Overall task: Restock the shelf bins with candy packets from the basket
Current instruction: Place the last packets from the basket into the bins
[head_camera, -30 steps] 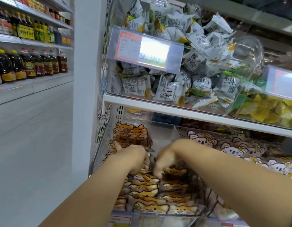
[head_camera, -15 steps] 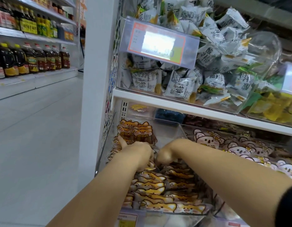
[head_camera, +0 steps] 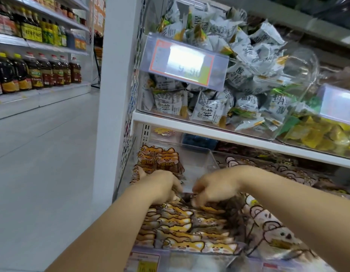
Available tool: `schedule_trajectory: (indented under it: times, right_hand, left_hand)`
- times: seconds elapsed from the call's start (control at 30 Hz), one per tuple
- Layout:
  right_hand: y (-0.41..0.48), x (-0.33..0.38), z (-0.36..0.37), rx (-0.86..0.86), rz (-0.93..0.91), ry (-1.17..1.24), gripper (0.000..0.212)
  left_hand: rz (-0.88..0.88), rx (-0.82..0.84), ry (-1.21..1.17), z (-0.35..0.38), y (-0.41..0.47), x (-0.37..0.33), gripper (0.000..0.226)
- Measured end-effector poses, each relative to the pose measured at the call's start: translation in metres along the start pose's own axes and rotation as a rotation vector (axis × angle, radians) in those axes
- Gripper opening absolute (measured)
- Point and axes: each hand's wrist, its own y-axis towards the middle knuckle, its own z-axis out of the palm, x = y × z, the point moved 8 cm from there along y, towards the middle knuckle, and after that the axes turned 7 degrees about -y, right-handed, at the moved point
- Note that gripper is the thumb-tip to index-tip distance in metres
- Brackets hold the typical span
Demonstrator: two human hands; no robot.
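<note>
Your left hand and right hand curl over the far packets, long axes left-right, directly beneath them; grip indeterminate.

Dark oil bottles w/ red & yellow caps are standing in a row on an aisle shelf at 9 o'clock. Smaller bottles w/ yellow labels are sitting one level up, approx 10 o'clock. Pale floor is stretching btwn that shelf & a white upright post. A clear price tag holder is hanging tilted at 12 o'clock, glare washing out most of its print.
</note>
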Motion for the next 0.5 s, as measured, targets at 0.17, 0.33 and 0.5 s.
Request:
schedule_trajectory:
  times: [0.17,0.33,0.5]
  right_hand:
    - [0.005,-0.003,0.024,-0.193,-0.005,-0.325,0.029]
    - [0.007,0.002,0.020,-0.228,0.042,-0.420,0.039]
    - [-0.015,0.004,0.015,-0.258,0.063,-0.450,0.045]
  left_hand:
    - [0.019,0.017,0.036,-0.001,-0.013,-0.012,0.023]
    - [-0.021,0.047,0.218,0.007,-0.013,-0.026,0.026]
    - [-0.049,0.030,0.194,-0.001,-0.024,-0.031,0.029]
